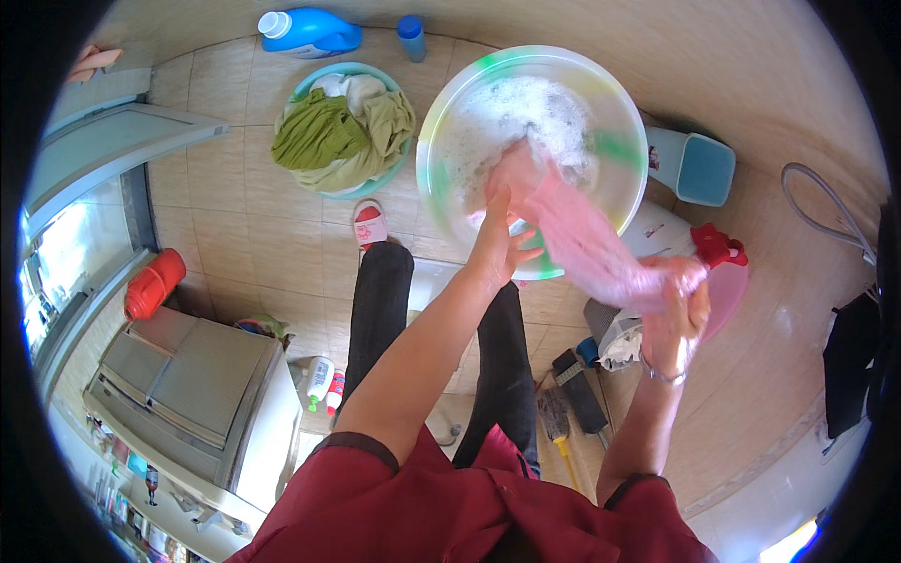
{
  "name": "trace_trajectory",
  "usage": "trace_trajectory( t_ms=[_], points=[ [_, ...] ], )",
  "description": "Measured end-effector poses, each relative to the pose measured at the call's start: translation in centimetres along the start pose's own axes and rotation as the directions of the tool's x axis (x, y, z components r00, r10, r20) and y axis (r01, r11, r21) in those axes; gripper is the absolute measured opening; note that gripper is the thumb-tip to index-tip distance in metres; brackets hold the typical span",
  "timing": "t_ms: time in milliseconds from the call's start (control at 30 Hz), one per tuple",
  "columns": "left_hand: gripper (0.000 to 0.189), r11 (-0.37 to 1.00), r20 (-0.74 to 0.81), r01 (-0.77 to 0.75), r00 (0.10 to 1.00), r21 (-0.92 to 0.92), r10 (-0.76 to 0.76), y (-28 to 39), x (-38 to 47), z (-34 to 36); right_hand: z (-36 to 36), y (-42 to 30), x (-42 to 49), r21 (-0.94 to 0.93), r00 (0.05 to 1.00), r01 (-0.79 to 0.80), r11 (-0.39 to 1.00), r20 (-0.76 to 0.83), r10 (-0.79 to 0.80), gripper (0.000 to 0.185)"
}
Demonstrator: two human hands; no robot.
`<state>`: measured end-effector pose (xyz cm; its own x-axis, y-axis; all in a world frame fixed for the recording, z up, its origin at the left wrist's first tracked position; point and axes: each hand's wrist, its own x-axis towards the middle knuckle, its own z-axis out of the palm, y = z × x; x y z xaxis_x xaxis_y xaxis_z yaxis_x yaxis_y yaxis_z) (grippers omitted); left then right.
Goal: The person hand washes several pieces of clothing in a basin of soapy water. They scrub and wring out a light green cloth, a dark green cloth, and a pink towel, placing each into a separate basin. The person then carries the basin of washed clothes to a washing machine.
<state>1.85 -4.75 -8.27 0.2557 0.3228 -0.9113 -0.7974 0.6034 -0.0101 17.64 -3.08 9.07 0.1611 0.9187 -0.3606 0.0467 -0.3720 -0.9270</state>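
Observation:
A wet pink cloth [577, 225] stretches from the soapy water in a large round plastic basin [429, 151] out over its lower right rim. My right hand [677, 310], with a bracelet at the wrist, grips the raised end of the cloth beyond the rim. Over the lower part of the basin is my left hand [508, 243], its fingers spread beside the cloth; whether the thumb touches the cloth is unclear. White suds [528, 105] cover much of the water and hide what lies beneath.
A teal basin [355, 68] heaped with green and pale clothes [320, 130] stands left of the large basin. Behind are a blue detergent bottle [310, 33] and a small blue bottle [412, 39]. A lidded bin [704, 169] is by the wall; brushes [555, 415] lie at the lower right.

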Motion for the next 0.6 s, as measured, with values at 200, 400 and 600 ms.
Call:
trace_trajectory(
  t_ms=[200, 400, 600],
  points=[
    [0.049, 0.988, 0.614, -0.091, 0.775, -0.126, 0.15, 0.1, 0.6, 2.7, -1.0, -2.5, -1.0, 0.395, 0.975, 0.009, 0.919, 0.2, -0.095, 0.025],
    [0.037, 0.981, 0.302, -0.055, 0.947, -0.185, 0.11, 3.7, 0.2, 3.7, -3.7, 2.1, 1.9, -0.065, 0.975, 0.103, 0.992, 0.205, -0.088, 0.016],
    [0.045, 0.954, 0.477, -0.175, 0.835, -0.244, 0.275, 5.6, -0.6, 3.4, -1.5, 9.5, 6.1, -0.636, 0.954, 0.081, 0.767, 0.273, 0.125, 0.025]
  ],
)
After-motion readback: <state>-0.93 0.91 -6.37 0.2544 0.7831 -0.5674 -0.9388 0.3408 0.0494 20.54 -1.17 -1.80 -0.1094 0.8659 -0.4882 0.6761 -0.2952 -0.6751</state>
